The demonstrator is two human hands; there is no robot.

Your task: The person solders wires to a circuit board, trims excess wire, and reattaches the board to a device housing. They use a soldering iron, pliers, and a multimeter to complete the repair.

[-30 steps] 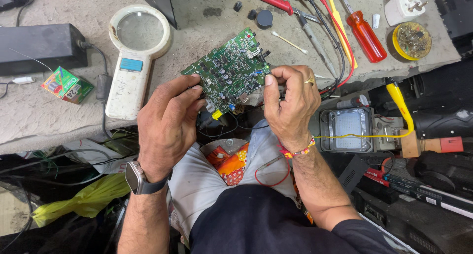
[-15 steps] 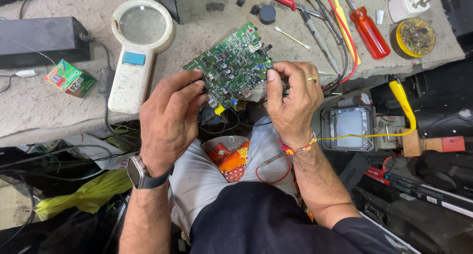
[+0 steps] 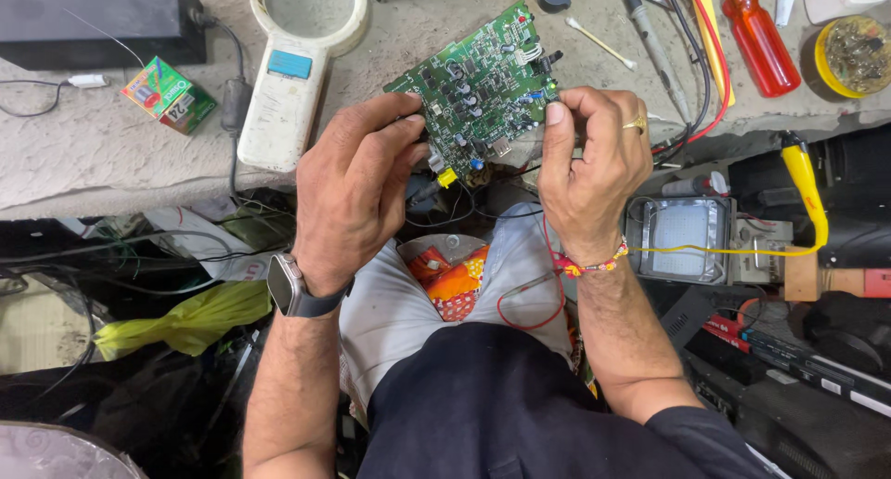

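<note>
Since the earlier frame, both hands have stayed clamped on the green circuit board (image 3: 483, 84), which has slid a little toward the top of the view along with the clutter behind it; the grip looks unchanged.

Left hand (image 3: 357, 187) is curled mostly closed, thumb and fingertips pinching the board's lower left edge, near a small yellow connector (image 3: 447, 177) hanging under it. Right hand (image 3: 589, 163) is also nearly closed, its fingers folded over the board's right edge with the thumb pressed against the side; a ring sits on 1 finger and a beaded thread band circles the wrist. A dark watch (image 3: 295, 289) is on the left wrist. Tilted, component side up, the board is held above the front edge of the grey surface (image 3: 111, 154) and over the person's lap.

On the surface beyond the board lie a white handheld magnifier (image 3: 297, 66), a small green box (image 3: 169, 94), a black box (image 3: 97, 19), a red-handled screwdriver (image 3: 761, 38) and a cotton swab (image 3: 601, 43). A round yellow tin (image 3: 849, 57) at the upper right holds a heap of small metal bits; what exactly they are is too fine to tell. Right of the right hand stands a grey meter-like device (image 3: 682, 238), with a yellow cable (image 3: 806, 182) running just beside it.
</note>
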